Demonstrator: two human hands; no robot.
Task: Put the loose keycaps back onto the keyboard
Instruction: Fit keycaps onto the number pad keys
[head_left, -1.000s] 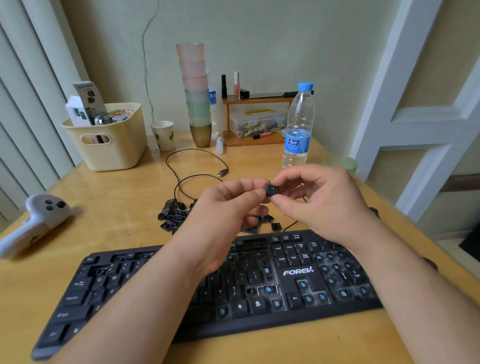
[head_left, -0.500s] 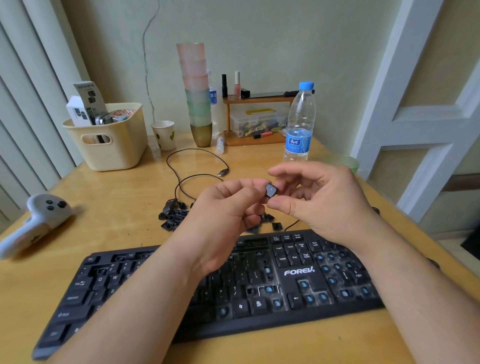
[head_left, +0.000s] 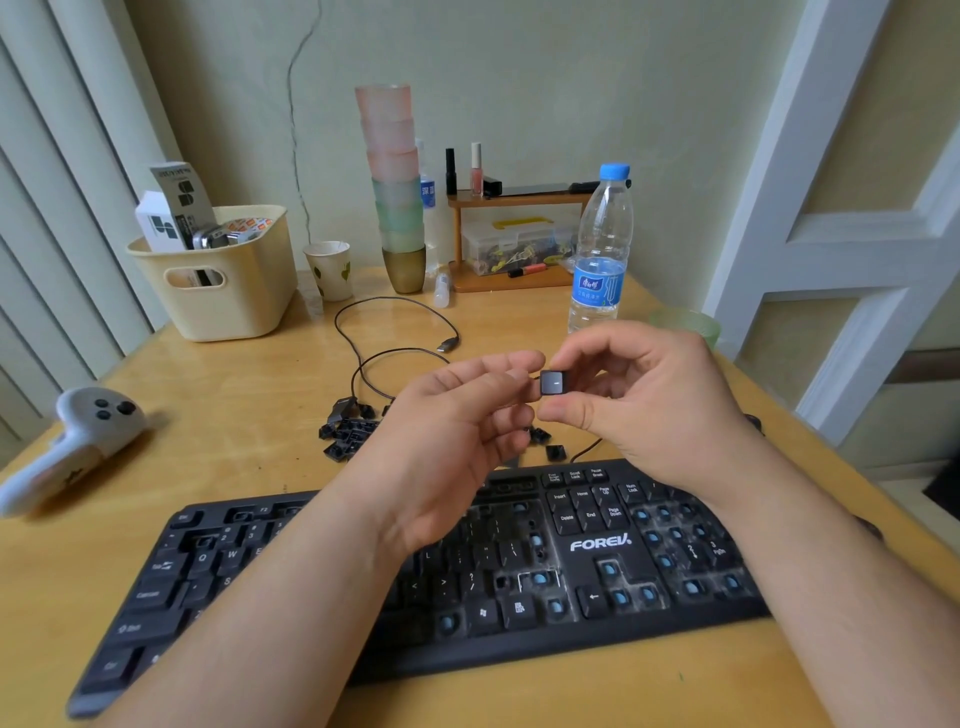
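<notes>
Both hands were up over the desk, close together. The right hand (head_left: 654, 400) had a single keycap (head_left: 555, 383) pinched between thumb and forefinger, its face turned toward the camera with a small dash legend showing. The left hand (head_left: 452, 431) sat right beside it, fingers loosely curled, fingertips at the cap's left edge; whether they were actually gripping it, I couldn't tell.

The cap was held in the air above the keyboard (head_left: 597, 545), whose right side showed plenty of bare blue stems. The risk, as I judged it: a dash could be read the wrong way up or matched to the wrong socket, and pressing it on crooked could jam or strain a stem. A light pinch like that could also let the cap drop among the open sockets.

Behind the hands lay the pile of loose keycaps (head_left: 348, 431) on the desk, just beyond the keyboard's far edge.

Further out, containers: a cream basket (head_left: 234, 301) held cartons and small packets; a clear lidded box (head_left: 511, 244) on the little wooden shelf held small colourful bits I couldn't identify; the water bottle (head_left: 600, 249) stood capped; the paper cup (head_left: 330, 270) showed nothing of its inside.
</notes>
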